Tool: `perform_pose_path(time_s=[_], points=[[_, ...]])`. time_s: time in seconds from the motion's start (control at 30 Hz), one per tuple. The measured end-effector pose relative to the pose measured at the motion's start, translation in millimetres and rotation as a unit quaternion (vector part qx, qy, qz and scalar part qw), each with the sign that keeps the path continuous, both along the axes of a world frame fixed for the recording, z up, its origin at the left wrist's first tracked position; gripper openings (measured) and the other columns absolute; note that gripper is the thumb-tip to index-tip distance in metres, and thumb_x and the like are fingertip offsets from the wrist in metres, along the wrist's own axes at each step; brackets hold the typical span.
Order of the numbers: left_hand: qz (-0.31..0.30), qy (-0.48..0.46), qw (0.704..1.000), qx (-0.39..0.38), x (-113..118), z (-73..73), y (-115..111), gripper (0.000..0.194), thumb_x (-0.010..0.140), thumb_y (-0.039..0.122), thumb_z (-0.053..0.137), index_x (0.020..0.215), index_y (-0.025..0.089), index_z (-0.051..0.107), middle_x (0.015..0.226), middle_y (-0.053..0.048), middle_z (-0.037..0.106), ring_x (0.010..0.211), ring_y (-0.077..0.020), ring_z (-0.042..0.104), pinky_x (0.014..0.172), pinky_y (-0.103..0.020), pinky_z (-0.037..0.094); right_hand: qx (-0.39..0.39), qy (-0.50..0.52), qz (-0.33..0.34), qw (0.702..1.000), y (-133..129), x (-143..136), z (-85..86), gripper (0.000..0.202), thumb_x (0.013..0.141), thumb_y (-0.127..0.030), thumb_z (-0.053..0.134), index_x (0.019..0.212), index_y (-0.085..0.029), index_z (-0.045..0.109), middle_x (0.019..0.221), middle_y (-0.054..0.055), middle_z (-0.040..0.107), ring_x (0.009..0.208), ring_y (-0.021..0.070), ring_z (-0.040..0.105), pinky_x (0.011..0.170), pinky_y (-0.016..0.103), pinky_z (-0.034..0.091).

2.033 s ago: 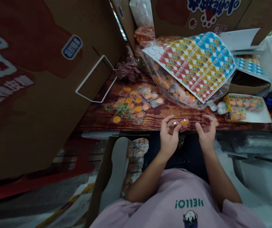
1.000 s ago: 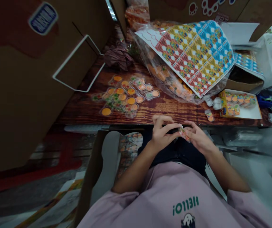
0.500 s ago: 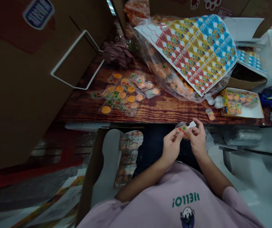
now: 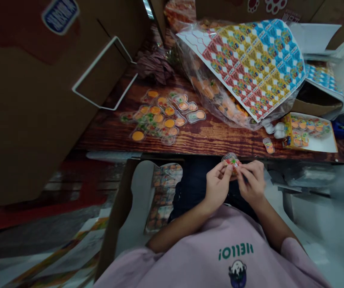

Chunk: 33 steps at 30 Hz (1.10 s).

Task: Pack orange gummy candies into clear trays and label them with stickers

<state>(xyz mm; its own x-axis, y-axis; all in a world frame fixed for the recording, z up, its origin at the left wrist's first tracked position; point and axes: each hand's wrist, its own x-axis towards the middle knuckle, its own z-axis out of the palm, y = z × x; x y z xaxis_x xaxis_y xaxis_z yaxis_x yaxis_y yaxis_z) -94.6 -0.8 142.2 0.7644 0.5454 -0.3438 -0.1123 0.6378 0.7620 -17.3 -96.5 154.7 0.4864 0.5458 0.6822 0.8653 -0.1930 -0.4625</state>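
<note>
Over my lap, just in front of the table edge, my left hand (image 4: pixel 219 180) pinches a small clear plastic blister pack (image 4: pixel 229 156) with orange, red and green showing in it. My right hand (image 4: pixel 252 182) is closed at the pack's right side, its thumb and fingertips on a small printed sticker (image 4: pixel 236 164) lying against the pack. The fingers hide part of both. Ahead on the table, a sheet of red, yellow and blue stickers (image 4: pixel 250 64) rests on a clear bag (image 4: pixel 202 86) full of orange pieces.
Several similar packs (image 4: pixel 169 123) lie in a loose pile on the wooden table (image 4: pixel 108 138). To the right, a yellow display box (image 4: pixel 320 142) holds stickered packs, with one labelled pack (image 4: pixel 268 145) beside it. A large carton (image 4: pixel 33 120) stands left; an open box (image 4: pixel 143 192) with packs sits below.
The white piece held up in my right fingers has come down against the pack, its printed side now showing. My right hand has turned inward. The view has shifted slightly.
</note>
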Motion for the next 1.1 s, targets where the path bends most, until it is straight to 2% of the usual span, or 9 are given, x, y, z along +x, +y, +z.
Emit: perform_pose_path(time_s=[0.1, 0.2, 0.4, 0.53, 0.63, 0.73, 0.87, 1.0, 1.1], points=[[-0.011, -0.010, 1.000, 0.009, -1.2, 5.4, 0.9, 0.048, 0.080, 0.057, 0.081, 0.099, 0.013, 0.078, 0.099, -0.011, 0.080, 0.086, -0.0229, 0.077, 0.077, -0.035, 0.067, -0.058, -0.111, -0.020, 0.992, -2.6, -4.9, 0.2, 0.027, 0.091, -0.007, 0.066, 0.112, -0.023, 0.068, 0.096, 0.005, 0.075, 0.089, 0.0198, 0.066, 0.089, 0.042, 0.050], [-0.029, -0.013, 0.999, 0.007, -2.4, 6.7, 0.9, 0.047, 0.080, 0.056, 0.081, 0.098, 0.013, 0.078, 0.101, -0.011, 0.079, 0.087, -0.0238, 0.077, 0.077, -0.035, 0.068, -0.066, -0.137, -0.020, 0.988, -2.6, -5.5, 0.7, 0.031, 0.089, -0.004, 0.062, 0.116, -0.020, 0.067, 0.097, 0.007, 0.074, 0.090, 0.0203, 0.064, 0.090, 0.042, 0.051], [-0.041, -0.039, 0.998, -0.024, -3.3, -1.0, -0.4, 0.046, 0.083, 0.057, 0.079, 0.099, 0.013, 0.079, 0.101, -0.011, 0.079, 0.087, -0.0232, 0.076, 0.073, -0.033, 0.066, -0.070, -0.148, -0.017, 0.986, -2.0, -3.1, 1.6, 0.034, 0.090, -0.004, 0.060, 0.118, -0.021, 0.068, 0.097, 0.006, 0.076, 0.089, 0.0189, 0.066, 0.096, 0.041, 0.052], [-0.030, -0.049, 0.998, -0.014, -2.1, -4.7, 6.9, 0.045, 0.086, 0.056, 0.077, 0.101, 0.014, 0.080, 0.101, -0.011, 0.079, 0.084, -0.0199, 0.074, 0.073, -0.029, 0.064, -0.099, -0.157, 0.029, 0.982, -7.7, -6.0, 0.2, 0.037, 0.096, -0.013, 0.059, 0.130, -0.026, 0.064, 0.109, 0.005, 0.080, 0.108, 0.0215, 0.071, 0.108, 0.046, 0.046], [-0.027, -0.057, 0.997, -0.034, -1.2, -3.7, 13.4, 0.047, 0.083, 0.058, 0.079, 0.098, 0.014, 0.080, 0.099, -0.012, 0.079, 0.086, -0.0225, 0.075, 0.076, -0.033, 0.065, -0.082, -0.066, 0.064, 0.992, -11.8, -7.1, 1.2, 0.042, 0.103, -0.023, 0.048, 0.144, -0.031, 0.054, 0.111, 0.004, 0.080, 0.118, 0.0242, 0.069, 0.115, 0.055, 0.039], [-0.046, -0.056, 0.996, -0.048, -0.4, -3.3, 15.3, 0.052, 0.081, 0.062, 0.079, 0.096, 0.013, 0.080, 0.094, -0.012, 0.078, 0.083, -0.0243, 0.076, 0.074, -0.037, 0.065, -0.087, 0.023, 0.001, 0.996, -9.2, -3.9, 2.3, 0.051, 0.108, -0.035, 0.034, 0.159, -0.028, 0.038, 0.139, 0.013, 0.067, 0.137, 0.0284, 0.057, 0.113, 0.057, 0.041], [-0.026, -0.026, 0.999, 0.001, 2.0, -7.2, 14.3, 0.048, 0.080, 0.059, 0.081, 0.091, 0.013, 0.082, 0.086, -0.008, 0.078, 0.075, -0.0182, 0.072, 0.067, -0.027, 0.060, -0.236, -0.036, -0.024, 0.971, 2.0, -1.7, -3.5, 0.062, 0.109, -0.044, 0.029, 0.167, -0.026, 0.020, 0.166, 0.020, 0.037, 0.147, 0.0332, 0.044, 0.115, 0.060, 0.033], [-0.007, -0.006, 1.000, 0.011, 3.8, -12.1, 15.3, 0.045, 0.079, 0.057, 0.083, 0.084, 0.012, 0.082, 0.079, -0.006, 0.076, 0.072, -0.0156, 0.069, 0.066, -0.023, 0.056, -0.282, -0.041, -0.061, 0.957, 4.1, -7.5, -13.0, 0.060, 0.108, -0.048, 0.035, 0.164, -0.028, 0.031, 0.169, 0.020, 0.032, 0.149, 0.0375, 0.038, 0.115, 0.064, 0.025], [-0.016, -0.012, 0.999, -0.040, 3.4, -13.8, 16.0, 0.048, 0.076, 0.060, 0.084, 0.085, 0.012, 0.081, 0.082, -0.008, 0.077, 0.073, -0.0188, 0.072, 0.069, -0.029, 0.060, -0.250, 0.026, -0.010, 0.968, -3.0, -8.9, -16.9, 0.056, 0.107, -0.055, 0.033, 0.157, -0.033, 0.046, 0.169, 0.015, 0.034, 0.152, 0.0362, 0.036, 0.116, 0.064, 0.027]])
